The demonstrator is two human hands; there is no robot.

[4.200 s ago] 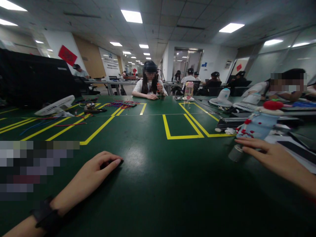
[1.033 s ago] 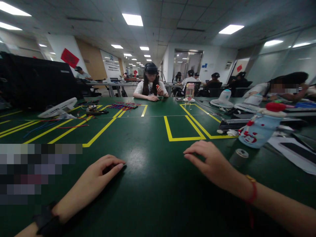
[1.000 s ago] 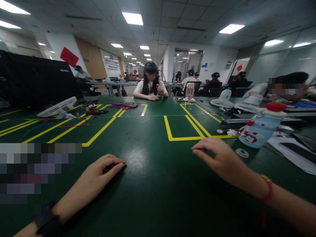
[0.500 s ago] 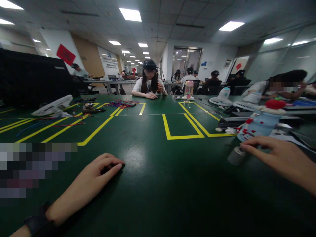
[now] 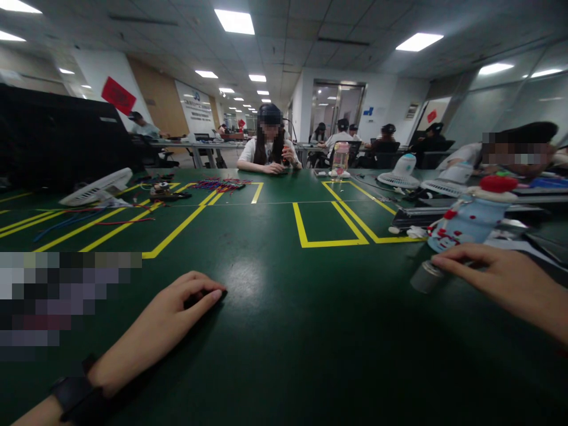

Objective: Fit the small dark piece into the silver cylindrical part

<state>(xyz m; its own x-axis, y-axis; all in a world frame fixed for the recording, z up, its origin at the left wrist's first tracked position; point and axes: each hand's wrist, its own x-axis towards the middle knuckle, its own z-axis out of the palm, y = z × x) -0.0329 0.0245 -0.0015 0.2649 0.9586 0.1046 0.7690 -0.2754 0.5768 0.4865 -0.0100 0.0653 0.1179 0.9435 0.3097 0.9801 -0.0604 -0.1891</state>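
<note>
Open-plan workroom. Grey tiled ceiling (image 5: 310,35) with rectangular recessed light panels (image 5: 234,21), all lit. White wall (image 5: 95,74) at left bearing a red diamond-shaped paper sign (image 5: 118,95); tan wooden panel (image 5: 155,100) beside it. Glass-fronted doorway (image 5: 337,103) at the far end; frosted glass partitions (image 5: 497,112) along the right. Long dark green bench (image 5: 284,343) marked with yellow tape lines (image 5: 331,242). Rows of further desks (image 5: 195,146) and black office chairs (image 5: 384,158) behind.
</note>
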